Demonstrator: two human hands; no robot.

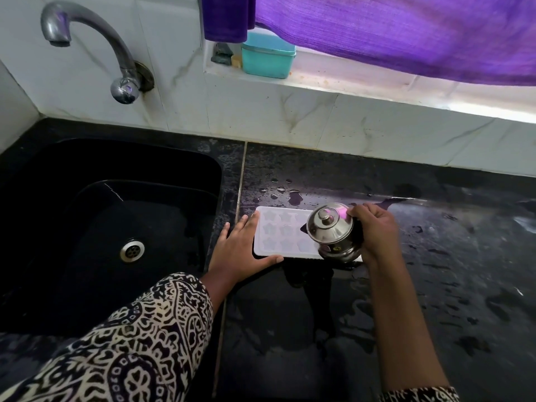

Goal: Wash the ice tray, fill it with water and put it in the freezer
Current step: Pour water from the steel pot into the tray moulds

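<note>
White star-moulded ice tray (278,233) is braced at nine o'clock by flat left hand (243,248); lidded steel jug (330,227), gripped by right hand (375,230), is tipped over it, apparently for filling.

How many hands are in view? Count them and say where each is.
2. The left hand lies flat against the tray's left end; the right hand grips a steel pot tilted over the tray's right part. No others show.

white ice tray (282,237) with star-shaped cells lies flat on the wet black counter (435,285) beside the sink (116,169)
</note>
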